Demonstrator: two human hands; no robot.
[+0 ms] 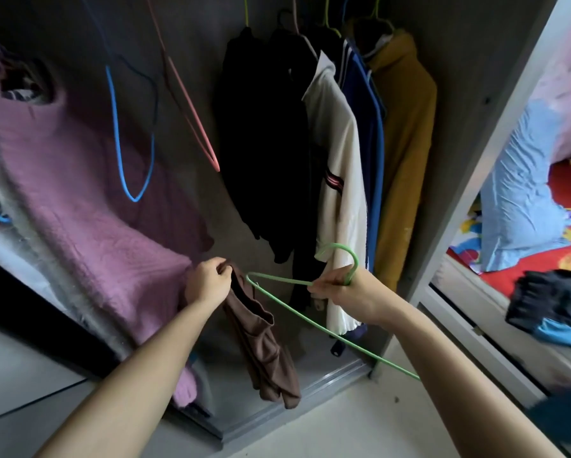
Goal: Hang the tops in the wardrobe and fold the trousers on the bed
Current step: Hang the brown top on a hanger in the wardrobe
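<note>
My left hand [208,280] grips the top edge of a brown top [264,345], which hangs limp in front of the open wardrobe [469,104]. My right hand [338,285] holds a green wire hanger [297,310] just below its hook, one end of the hanger pointing toward the brown top. The hanger's tip lies close to the garment's upper edge. Dark clothes [551,299] lie in a heap on the bed [548,259] at the right.
Inside the wardrobe hang a pink top [89,206], black tops [264,137], a white jacket [337,180], a blue one and a mustard top [406,140]. Empty blue [125,173] and pink hangers [194,120] dangle in the gap between. A blue pillow [522,193] stands on the bed.
</note>
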